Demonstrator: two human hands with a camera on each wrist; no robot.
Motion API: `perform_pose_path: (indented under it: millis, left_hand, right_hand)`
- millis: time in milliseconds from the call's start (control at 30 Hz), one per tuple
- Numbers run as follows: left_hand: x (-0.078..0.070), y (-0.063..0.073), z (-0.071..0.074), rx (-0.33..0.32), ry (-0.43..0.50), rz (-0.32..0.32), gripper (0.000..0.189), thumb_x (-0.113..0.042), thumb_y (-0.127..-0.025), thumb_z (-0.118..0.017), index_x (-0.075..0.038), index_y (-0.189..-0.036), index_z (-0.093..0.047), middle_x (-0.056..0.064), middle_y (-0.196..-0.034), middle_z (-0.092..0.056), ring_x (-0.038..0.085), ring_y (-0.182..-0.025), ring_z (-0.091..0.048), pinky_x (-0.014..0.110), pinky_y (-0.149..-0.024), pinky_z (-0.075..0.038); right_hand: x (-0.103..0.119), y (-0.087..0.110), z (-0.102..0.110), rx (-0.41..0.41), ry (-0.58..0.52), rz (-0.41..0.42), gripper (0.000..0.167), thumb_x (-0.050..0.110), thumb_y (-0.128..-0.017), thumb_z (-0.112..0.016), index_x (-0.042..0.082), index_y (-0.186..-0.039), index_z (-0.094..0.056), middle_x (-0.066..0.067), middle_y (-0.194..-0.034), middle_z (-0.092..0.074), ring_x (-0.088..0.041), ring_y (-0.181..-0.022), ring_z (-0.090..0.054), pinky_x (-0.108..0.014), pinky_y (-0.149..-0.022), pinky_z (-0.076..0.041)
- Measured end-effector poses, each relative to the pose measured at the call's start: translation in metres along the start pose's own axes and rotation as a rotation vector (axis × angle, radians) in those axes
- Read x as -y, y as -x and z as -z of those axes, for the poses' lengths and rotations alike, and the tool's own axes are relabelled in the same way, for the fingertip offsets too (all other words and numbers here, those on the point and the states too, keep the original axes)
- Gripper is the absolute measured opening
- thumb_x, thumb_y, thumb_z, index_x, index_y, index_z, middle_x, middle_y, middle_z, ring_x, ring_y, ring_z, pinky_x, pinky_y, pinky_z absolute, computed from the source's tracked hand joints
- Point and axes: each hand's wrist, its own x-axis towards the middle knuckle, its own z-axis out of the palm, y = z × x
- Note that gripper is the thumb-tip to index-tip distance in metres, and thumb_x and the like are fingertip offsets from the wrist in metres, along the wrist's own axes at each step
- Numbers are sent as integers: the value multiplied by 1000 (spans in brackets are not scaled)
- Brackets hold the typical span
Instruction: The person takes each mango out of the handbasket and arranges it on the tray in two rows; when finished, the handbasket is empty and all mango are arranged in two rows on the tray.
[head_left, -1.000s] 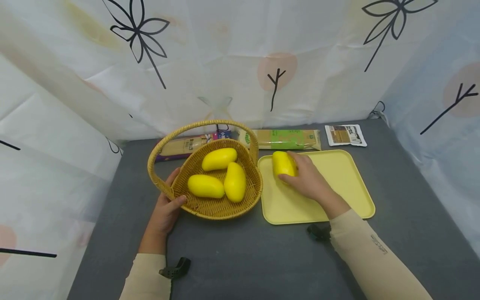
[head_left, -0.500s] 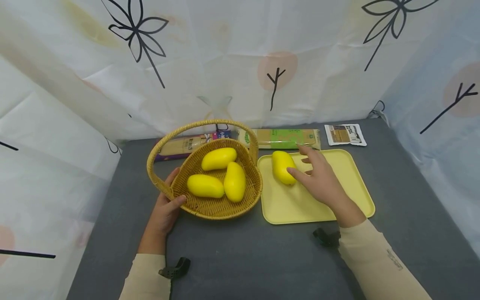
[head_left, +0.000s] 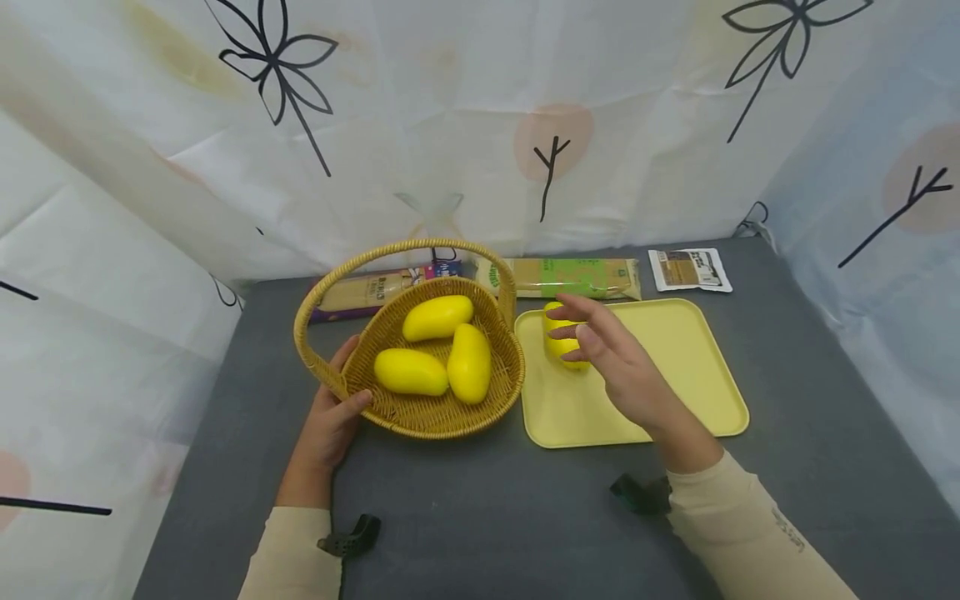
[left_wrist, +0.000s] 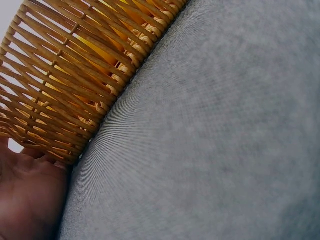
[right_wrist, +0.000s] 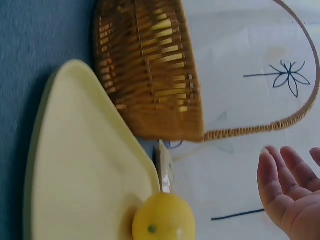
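A wicker basket (head_left: 427,421) with a tall arched handle holds three yellow mangoes, one of them a mango (head_left: 470,364) at the right. My left hand (head_left: 335,421) grips the basket's left side, thumb over the rim; in the left wrist view its palm (left_wrist: 30,195) lies against the weave. To the right, a single mango (right_wrist: 163,220) lies at the upper left of a pale yellow tray (head_left: 600,417). My right hand (head_left: 622,358) is raised over that tray, fingers spread and apart from the mango in the right wrist view. From the head, those fingers partly cover the mango.
Behind the basket lies a purple-edged noodle pack (head_left: 367,292). A green-labelled noodle pack (head_left: 577,277) and a small white pouch (head_left: 690,271) line the back of the grey table (head_left: 487,517). Patterned cloth (head_left: 465,125) hangs behind and at both sides.
My right hand has let go of the mango on the tray, drawn back right, then come left over it again. The mango stays put; my left hand and the basket hold still.
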Motion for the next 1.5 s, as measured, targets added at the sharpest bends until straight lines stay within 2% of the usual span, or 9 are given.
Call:
perform_pose_path:
  millis: [133, 333, 667, 767, 1000, 1133, 1233, 1400, 1500]
  left_hand:
    - [0, 0, -1, -1, 10, 2, 80, -5, -109, -65, -20, -176, -24, 13, -177, -25, 27, -154, -36, 33, -118, -37]
    - [-1, 1, -1, 5, 3, -2, 80, -4, -109, -64, -18, -176, -22, 14, -176, -25, 25, -153, -38, 32, -117, -38]
    - [-2, 1, -1, 19, 16, -19, 80, -5, -109, -64, -15, -176, -21, 15, -176, -25, 26, -152, -38, 33, -117, -38]
    - [-2, 2, 0, 20, 14, -18, 81, -4, -109, -64, -16, -176, -21, 15, -176, -25, 26, -152, -38, 33, -117, -38]
    - [1, 2, 0, 18, 16, -15, 80, -6, -110, -65, -18, -176, -23, 15, -176, -25, 25, -152, -39, 33, -117, -39]
    - [1, 1, 1, 9, 9, -7, 80, -7, -109, -66, -20, -176, -24, 14, -176, -26, 26, -152, -39, 33, -117, -39]
    - [0, 1, 1, 0, -9, -2, 79, -6, -109, -66, -20, -176, -24, 15, -175, -27, 26, -152, -39, 33, -117, -37]
    - [0, 1, 0, -7, -26, 1, 79, -5, -109, -65, -19, -176, -25, 15, -175, -28, 28, -152, -39, 33, -118, -37]
    - [-1, 1, -1, -6, -24, 1, 79, -5, -109, -65, -19, -176, -25, 15, -175, -27, 29, -152, -37, 33, -118, -37]
  right_hand:
    - [-1, -1, -13, 87, -46, 11, 62, 45, -119, -37, 6, -168, -37, -19, -156, -49, -46, -139, -51, -43, -106, -51]
    - [-5, -7, -39, 185, -87, -24, 76, 54, -116, -46, 2, -169, -31, -20, -159, -45, -44, -147, -45, -63, -111, -45]
    - [-6, -29, -75, 197, 15, -133, 88, 49, -105, -73, 9, -171, -30, -17, -172, -33, -33, -157, -34, -59, -114, -43]
    - [-9, -38, -82, 200, 71, -183, 91, 50, -103, -75, 12, -172, -29, -15, -172, -33, -30, -155, -36, -59, -115, -43]
    - [-16, -60, -100, 177, 363, -267, 96, 56, -102, -71, 8, -172, -26, -16, -172, -33, -33, -153, -36, -55, -120, -35]
    - [-20, -69, -109, 183, 467, -267, 79, 36, -110, -67, 1, -170, -28, -22, -169, -36, -36, -152, -39, -53, -121, -35]
    - [-22, -72, -115, 220, 558, -257, 73, 23, -109, -68, 1, -169, -32, -24, -166, -38, -39, -150, -41, -53, -121, -35]
    - [-25, -72, -120, 271, 693, -236, 81, 22, -99, -82, 4, -166, -39, -23, -156, -46, -35, -125, -58, -49, -105, -50]
    - [-26, -71, -123, 294, 752, -229, 84, 26, -94, -86, 4, -163, -43, -22, -148, -52, -30, -110, -59, -46, -93, -53]
